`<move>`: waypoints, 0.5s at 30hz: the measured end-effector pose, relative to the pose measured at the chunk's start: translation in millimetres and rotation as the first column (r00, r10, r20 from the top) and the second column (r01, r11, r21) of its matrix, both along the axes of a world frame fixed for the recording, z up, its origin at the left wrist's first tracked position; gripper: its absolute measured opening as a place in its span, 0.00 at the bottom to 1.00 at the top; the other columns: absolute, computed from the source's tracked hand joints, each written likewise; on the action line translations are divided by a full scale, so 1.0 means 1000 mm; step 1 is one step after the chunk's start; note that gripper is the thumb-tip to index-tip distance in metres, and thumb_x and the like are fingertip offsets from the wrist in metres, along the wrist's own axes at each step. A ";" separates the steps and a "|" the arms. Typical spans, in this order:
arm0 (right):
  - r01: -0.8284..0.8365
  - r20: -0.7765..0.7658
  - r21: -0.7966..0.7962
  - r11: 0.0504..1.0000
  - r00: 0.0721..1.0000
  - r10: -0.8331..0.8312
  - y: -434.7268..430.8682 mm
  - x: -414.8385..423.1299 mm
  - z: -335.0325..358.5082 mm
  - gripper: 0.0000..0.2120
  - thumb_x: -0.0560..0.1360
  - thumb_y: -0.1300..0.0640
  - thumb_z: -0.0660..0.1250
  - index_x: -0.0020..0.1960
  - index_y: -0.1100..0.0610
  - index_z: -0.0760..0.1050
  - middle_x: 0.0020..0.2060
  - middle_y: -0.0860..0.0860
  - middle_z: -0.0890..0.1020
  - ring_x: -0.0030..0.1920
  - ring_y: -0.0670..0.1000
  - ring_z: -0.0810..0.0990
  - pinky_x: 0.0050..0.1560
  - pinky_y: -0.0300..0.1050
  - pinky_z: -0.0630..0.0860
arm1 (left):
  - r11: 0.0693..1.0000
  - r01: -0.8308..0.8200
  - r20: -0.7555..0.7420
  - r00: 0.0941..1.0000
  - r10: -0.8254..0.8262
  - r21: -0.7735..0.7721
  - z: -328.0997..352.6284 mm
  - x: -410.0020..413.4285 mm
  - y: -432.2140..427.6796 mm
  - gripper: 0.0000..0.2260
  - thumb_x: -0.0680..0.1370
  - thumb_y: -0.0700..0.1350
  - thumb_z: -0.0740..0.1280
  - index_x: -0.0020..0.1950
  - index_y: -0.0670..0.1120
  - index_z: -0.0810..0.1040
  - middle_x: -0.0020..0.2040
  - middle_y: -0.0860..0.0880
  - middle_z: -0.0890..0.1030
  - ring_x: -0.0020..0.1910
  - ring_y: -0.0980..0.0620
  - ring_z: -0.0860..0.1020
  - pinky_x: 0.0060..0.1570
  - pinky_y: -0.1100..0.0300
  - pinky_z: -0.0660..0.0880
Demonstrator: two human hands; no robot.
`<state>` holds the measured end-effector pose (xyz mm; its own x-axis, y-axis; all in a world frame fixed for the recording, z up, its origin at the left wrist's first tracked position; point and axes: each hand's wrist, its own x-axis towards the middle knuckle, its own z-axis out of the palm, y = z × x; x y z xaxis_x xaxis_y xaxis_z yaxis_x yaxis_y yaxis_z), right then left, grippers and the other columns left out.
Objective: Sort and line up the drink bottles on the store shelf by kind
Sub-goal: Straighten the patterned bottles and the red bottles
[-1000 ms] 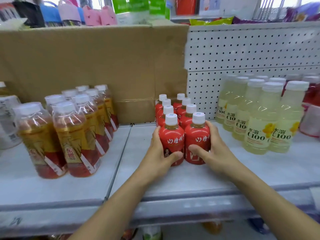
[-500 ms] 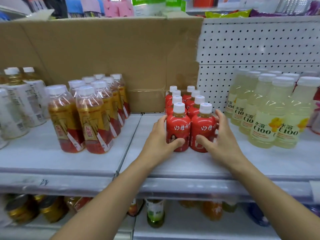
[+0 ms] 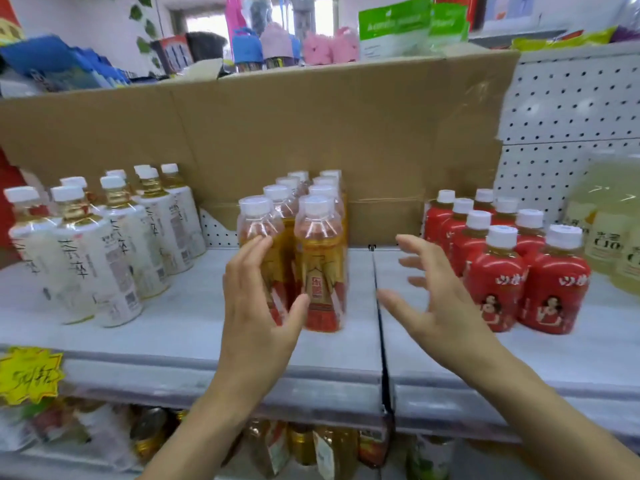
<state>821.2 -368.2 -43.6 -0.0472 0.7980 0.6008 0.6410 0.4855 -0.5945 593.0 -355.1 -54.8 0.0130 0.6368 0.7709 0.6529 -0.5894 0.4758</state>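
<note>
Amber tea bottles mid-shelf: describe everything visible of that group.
The amber tea bottles are clear plastic with white caps, amber drink and yellow-and-red labels. They stand upright in two rows running back toward the cardboard on the grey shelf. The left hand, fingers straight, lies against the front-left bottle; the right hand is apart.

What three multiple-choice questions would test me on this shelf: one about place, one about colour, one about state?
1. Which stand between the white-label bottles and the red bottles? A amber bottles; B green cans; C milk cartons.
2. The red bottles' caps are: A blue; B white; C black.
3. The red bottles are: A lying flat; B uncapped; C upright, capped.
Answers: 1 A, the amber group sits mid-shelf between the two; 2 B, every cap shows white; 3 C, all stand with caps on.
</note>
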 end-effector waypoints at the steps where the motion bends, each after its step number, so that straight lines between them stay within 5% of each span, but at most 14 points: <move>1: -0.020 -0.040 -0.089 0.996 0.999 0.017 0.006 -0.017 -0.001 0.35 0.75 0.51 0.71 0.76 0.47 0.57 0.67 0.42 0.67 0.65 0.41 0.68 0.64 0.38 0.69 | 0.996 0.008 0.006 1.000 -0.007 -0.088 0.001 -0.018 0.007 0.38 0.73 0.45 0.76 0.77 0.52 0.58 0.73 0.56 0.61 0.74 0.58 0.61 0.74 0.59 0.61; 5: -0.101 -0.181 -0.234 0.967 0.982 0.059 0.034 -0.064 -0.011 0.39 0.76 0.52 0.71 0.78 0.47 0.51 0.75 0.46 0.62 0.71 0.45 0.66 0.70 0.47 0.68 | 0.879 0.131 0.048 0.991 -0.122 -0.458 -0.001 -0.066 0.047 0.45 0.73 0.51 0.76 0.80 0.58 0.49 0.76 0.57 0.58 0.74 0.59 0.61 0.75 0.52 0.62; 7: -0.112 -0.219 -0.226 0.968 0.974 0.061 0.042 -0.075 -0.015 0.36 0.76 0.54 0.71 0.76 0.42 0.53 0.71 0.45 0.68 0.67 0.42 0.70 0.67 0.43 0.70 | 0.838 0.246 0.067 0.967 -0.244 -0.487 -0.002 -0.072 0.065 0.44 0.72 0.51 0.76 0.79 0.61 0.51 0.77 0.57 0.61 0.74 0.60 0.63 0.73 0.54 0.64; 10: -0.091 -0.232 -0.208 0.974 0.972 0.041 0.047 -0.084 -0.020 0.33 0.76 0.58 0.70 0.70 0.35 0.56 0.65 0.41 0.73 0.63 0.32 0.71 0.61 0.29 0.69 | 0.770 0.404 0.108 0.907 -0.406 -0.493 -0.002 -0.070 0.082 0.37 0.73 0.43 0.75 0.73 0.63 0.58 0.67 0.59 0.73 0.63 0.70 0.71 0.61 0.73 0.69; 15: -0.093 -0.245 -0.222 0.971 0.969 0.037 0.058 -0.090 -0.017 0.30 0.78 0.63 0.67 0.72 0.45 0.58 0.61 0.38 0.75 0.59 0.30 0.74 0.55 0.23 0.69 | 0.682 0.553 0.255 0.831 -0.495 -0.478 -0.005 -0.061 0.093 0.34 0.77 0.37 0.71 0.76 0.53 0.57 0.63 0.58 0.77 0.59 0.69 0.76 0.58 0.73 0.73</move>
